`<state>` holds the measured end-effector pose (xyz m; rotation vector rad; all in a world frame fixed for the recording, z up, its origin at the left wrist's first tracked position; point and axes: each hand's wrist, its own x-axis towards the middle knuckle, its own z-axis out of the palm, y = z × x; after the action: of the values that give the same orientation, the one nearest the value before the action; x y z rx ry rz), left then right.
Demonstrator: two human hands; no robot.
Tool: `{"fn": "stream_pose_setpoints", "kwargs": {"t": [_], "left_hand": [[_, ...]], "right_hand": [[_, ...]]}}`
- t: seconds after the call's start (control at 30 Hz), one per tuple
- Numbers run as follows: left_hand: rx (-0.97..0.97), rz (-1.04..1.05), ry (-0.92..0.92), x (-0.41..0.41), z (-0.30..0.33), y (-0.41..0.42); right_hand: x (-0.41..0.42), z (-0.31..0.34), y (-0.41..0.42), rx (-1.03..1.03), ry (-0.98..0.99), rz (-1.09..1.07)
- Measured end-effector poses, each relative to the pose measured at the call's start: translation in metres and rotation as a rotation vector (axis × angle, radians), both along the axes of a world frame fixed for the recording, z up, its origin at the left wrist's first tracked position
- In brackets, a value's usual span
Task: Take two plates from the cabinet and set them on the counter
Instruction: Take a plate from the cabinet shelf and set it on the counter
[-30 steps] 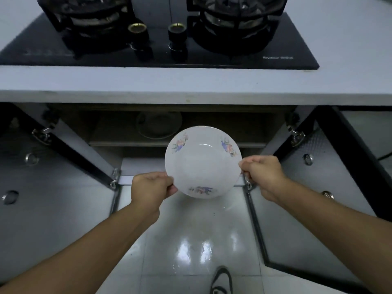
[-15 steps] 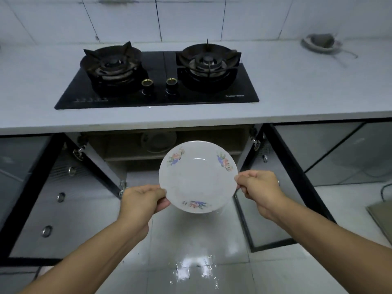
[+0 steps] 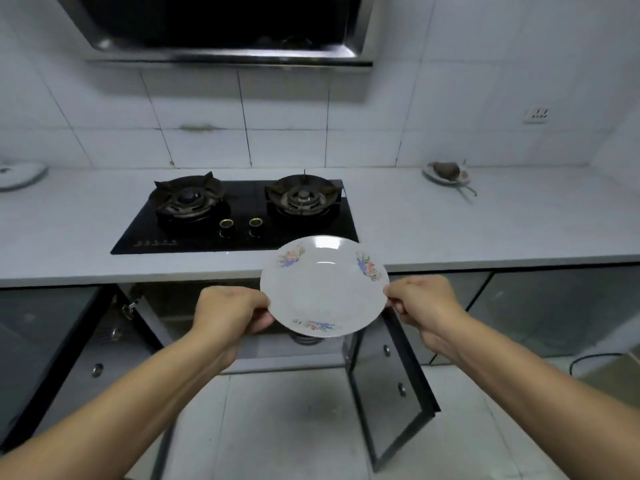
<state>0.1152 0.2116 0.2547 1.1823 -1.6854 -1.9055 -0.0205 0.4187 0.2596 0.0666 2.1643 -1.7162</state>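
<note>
A white plate with flower prints (image 3: 323, 287) is held in the air in front of the counter's front edge, just right of the hob. My left hand (image 3: 230, 311) grips its left rim and my right hand (image 3: 420, 301) grips its right rim. Below it the cabinet (image 3: 166, 306) under the hob stands with both doors swung open; its inside is dark and mostly hidden behind my hands and the plate. The grey counter (image 3: 485, 230) runs across the view at about plate height.
A black two-burner gas hob (image 3: 239, 216) sits in the counter's middle. A small dish with something dark (image 3: 446, 173) stands at the back right, a white lid-like object (image 3: 19, 174) at the far left. The open right door (image 3: 391, 393) juts out over the floor. A range hood (image 3: 225, 26) hangs above.
The plate has risen from in front of the open cabinet to counter height and moved a little right, still in both hands. My view has lifted from the cabinet to the counter and wall.
</note>
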Motion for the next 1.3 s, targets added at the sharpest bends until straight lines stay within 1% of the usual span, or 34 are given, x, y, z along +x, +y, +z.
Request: {"fn": "stream_pose_setpoints", "kwargs": {"t": [0.13,0.33,0.53,0.73,1.0,1.17,1.3], "left_hand": [[0.074,0.005,0.081,-0.009,0.057,0.031],[0.035,-0.057,0.105,-0.022,0.120,0.065],[0.036,-0.132,0.123,-0.029,0.160,0.084],[0.005,-0.216,0.123,-0.041,0.173,0.092],[0.014,-0.325,0.106,-0.074,0.167,0.108],[0.027,-0.413,0.102,-0.108,0.160,0.140],[0.044,-0.484,0.104,-0.144,0.155,0.181]], "right_hand": [[-0.001,0.056,0.031,-0.046,0.007,-0.054],[-0.001,0.124,0.072,-0.061,0.055,-0.140],[0.007,0.166,0.102,-0.044,0.084,-0.203],[0.011,0.172,0.119,-0.060,0.062,-0.258],[0.002,0.162,0.141,-0.065,0.024,-0.365],[-0.009,0.157,0.175,-0.054,0.025,-0.465],[-0.023,0.151,0.219,-0.039,0.021,-0.535]]}}
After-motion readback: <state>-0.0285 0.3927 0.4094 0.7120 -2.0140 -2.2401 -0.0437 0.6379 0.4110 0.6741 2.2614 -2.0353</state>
